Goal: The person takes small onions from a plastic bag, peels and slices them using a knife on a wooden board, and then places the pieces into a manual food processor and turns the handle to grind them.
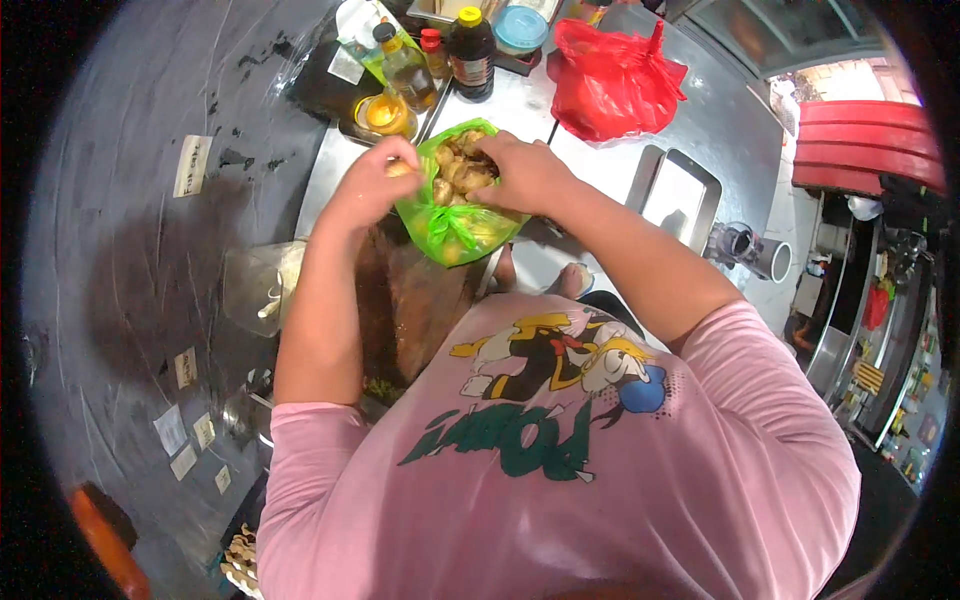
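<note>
A bright green plastic bag point(452, 238) is spread wide at the top, and brown, knobbly lumps point(462, 172) that look like ginger or small potatoes fill it. At its left rim my left hand point(368, 188) is closed, fingertips pinched around a small pale tan piece point(400, 168) whose kind I cannot make out. My right hand point(520, 175) curves over the bag's right side, with fingers and thumb against the rim and the lumps. Below the bag lies a brown wooden board point(425, 300), partly hidden by the bag and my shirt.
Sauce bottles point(471, 60), an orange-lidded jar point(388, 114) and a blue-lidded tub point(520, 30) stand behind the bag. A red plastic bag point(615, 80) sits on the steel counter, farther right a metal tray point(680, 195). A grey wall point(130, 250) rises at the left.
</note>
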`<state>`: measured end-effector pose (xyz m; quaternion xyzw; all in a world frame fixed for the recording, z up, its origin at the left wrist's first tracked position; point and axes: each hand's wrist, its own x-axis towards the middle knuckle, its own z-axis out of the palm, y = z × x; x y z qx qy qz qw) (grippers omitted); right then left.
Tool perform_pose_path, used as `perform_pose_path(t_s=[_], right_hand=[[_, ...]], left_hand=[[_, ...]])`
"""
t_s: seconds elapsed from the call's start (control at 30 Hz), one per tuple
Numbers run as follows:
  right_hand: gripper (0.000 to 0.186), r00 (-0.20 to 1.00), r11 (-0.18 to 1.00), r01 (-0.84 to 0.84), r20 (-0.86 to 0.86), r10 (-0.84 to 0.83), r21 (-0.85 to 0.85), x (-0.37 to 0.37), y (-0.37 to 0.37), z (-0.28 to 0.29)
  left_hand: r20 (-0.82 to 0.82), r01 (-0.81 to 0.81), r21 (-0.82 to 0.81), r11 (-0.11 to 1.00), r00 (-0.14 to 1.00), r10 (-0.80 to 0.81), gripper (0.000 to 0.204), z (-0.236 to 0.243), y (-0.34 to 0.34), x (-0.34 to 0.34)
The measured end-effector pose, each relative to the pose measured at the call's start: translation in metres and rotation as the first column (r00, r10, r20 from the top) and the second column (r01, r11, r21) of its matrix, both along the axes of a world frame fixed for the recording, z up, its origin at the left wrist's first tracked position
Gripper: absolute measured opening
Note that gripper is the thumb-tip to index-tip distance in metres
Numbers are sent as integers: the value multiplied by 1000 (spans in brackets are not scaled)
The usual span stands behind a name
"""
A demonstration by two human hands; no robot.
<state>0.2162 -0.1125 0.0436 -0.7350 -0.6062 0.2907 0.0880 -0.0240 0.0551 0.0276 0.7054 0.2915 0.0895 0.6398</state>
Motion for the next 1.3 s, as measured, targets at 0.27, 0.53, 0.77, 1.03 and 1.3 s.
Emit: perform_pose_path(t_s=[0.27,0.53,0.77,1.03,1.3], right_hand=[[76,998,998,51,-42,-53,-46,-12,4,-8],[71,913,979,201,-368,-178,25,18,-4,-32],[57,739,920,385,-623,-257,77,41,-26,-26],[54,457,973,52,-861,-224,-225,37,-73,3],[64,668,893,-449,-653,356,27,-124,-66,-82]], left_hand=[[-752,581,491,649,659,-21,27,36,-56,63],[-752,635,530,562,659,-36,26,23,-59,67],[-664,611,536,582,731,-157,37,39,-48,62],[-12,-330,221,918,940,340,45,53,-81,-70],[-276,-757,430,492,408,870,44,-72,-221,-141]])
